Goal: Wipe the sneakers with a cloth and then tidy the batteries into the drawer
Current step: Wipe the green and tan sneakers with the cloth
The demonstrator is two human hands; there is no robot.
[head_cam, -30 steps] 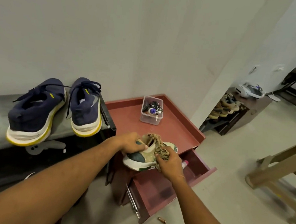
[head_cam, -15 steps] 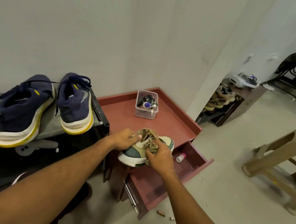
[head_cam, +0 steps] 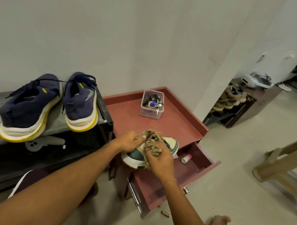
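Sneaker: green-and-cream sneaker (head_cam: 171,144) sits on the front edge of the red desk (head_cam: 128,117), toe pointing away, right above the open drawer (head_cam: 191,171).
Cloth: tan, crumpled cloth (head_cam: 152,145) is bunched over the shoe's top and near side, pressed against it.
Right hand: right hand (head_cam: 160,162) has its fingers curled round the cloth, bearing down on the shoe's flank.
Left hand: left hand (head_cam: 130,143) grasps the sneaker near the heel opening, steadying it.
Stage: wiping is on, and by my reading this shoe is mid-wipe, not finished.
Navy pair: navy sneakers (head_cam: 29,107) with yellow-edged soles stand on the grey shelf (head_cam: 57,121) to the left, heels toward us, no hand near them; wiped or not, I cannot tell.
Batteries: one copper-coloured battery (head_cam: 165,214) lies on the floor (head_cam: 244,205) just below the drawer front. Other small bits nearby are too blurred to name.
Drawer contents: only a small white bottle (head_cam: 186,158) with a pink cap shows; no battery is visible in there.
Clear box: clear box (head_cam: 152,104) at the back of the desk holds small odds and ends; batteries among them, I cannot say.
Left to do: finish the shoes, then the whole battery tidy, which looks unstarted.
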